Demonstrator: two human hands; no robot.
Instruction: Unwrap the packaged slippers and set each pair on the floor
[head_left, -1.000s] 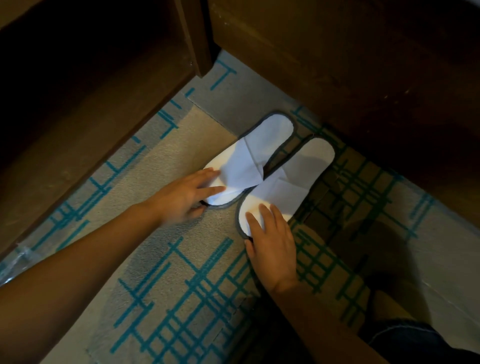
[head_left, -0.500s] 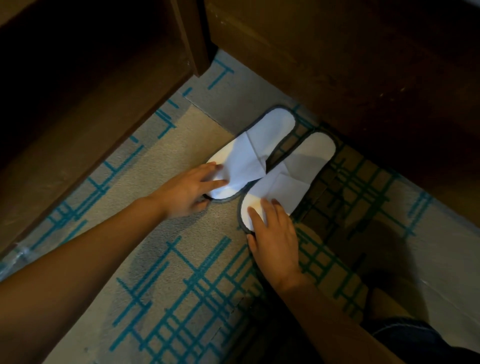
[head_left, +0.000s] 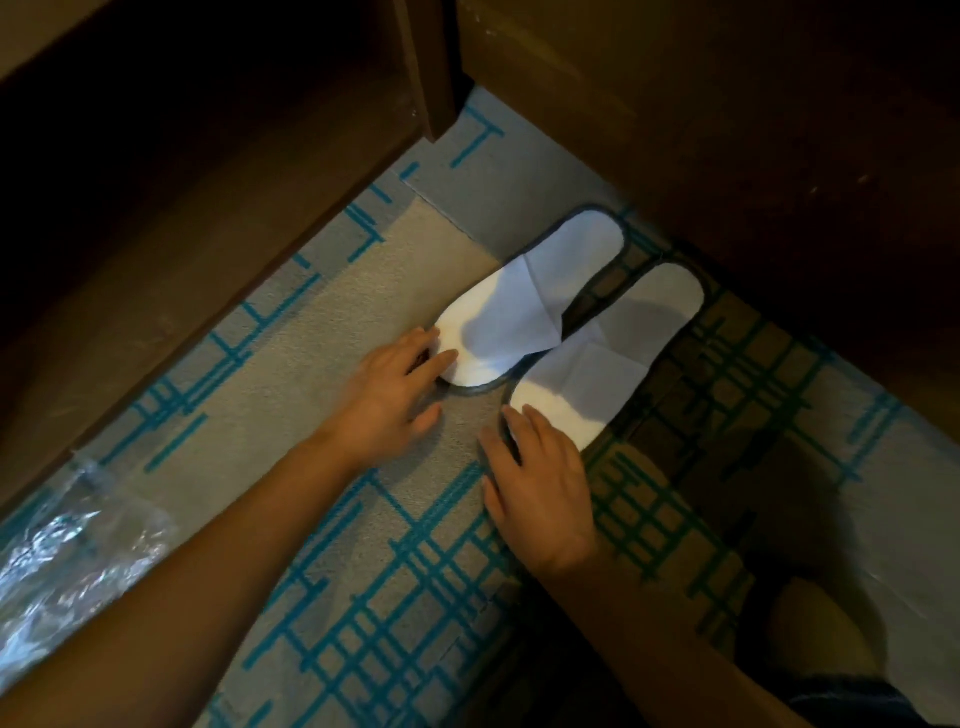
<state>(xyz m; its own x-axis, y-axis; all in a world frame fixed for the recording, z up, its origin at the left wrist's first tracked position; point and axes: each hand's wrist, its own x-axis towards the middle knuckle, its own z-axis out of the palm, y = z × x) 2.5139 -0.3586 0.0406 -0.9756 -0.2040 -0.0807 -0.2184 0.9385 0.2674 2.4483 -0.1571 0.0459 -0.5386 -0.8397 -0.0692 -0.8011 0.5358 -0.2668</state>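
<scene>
We see two flat white slippers lying side by side on the carpet (head_left: 363, 519), a short-pile floor in grey and beige patches crossed by teal line grids. The left slipper (head_left: 524, 306) and the right slipper (head_left: 597, 358) have rounded soles edged in dark piping, with thin, creased fabric uppers folded flat. They point toward 1 o'clock, touching near their toe ends. Our left hand (head_left: 387, 392) lies open, fingers spread, fingertips on the left slipper's toe rim, gripping nothing. Our right hand (head_left: 540, 483) rests flat and open, fingertips on the right slipper's toe end. At 8 o'clock lies crinkled clear plastic wrap (head_left: 67, 561), probably the packaging. Dark wooden furniture (head_left: 727, 130) borders the carpet from 10 to 2 o'clock.
</scene>
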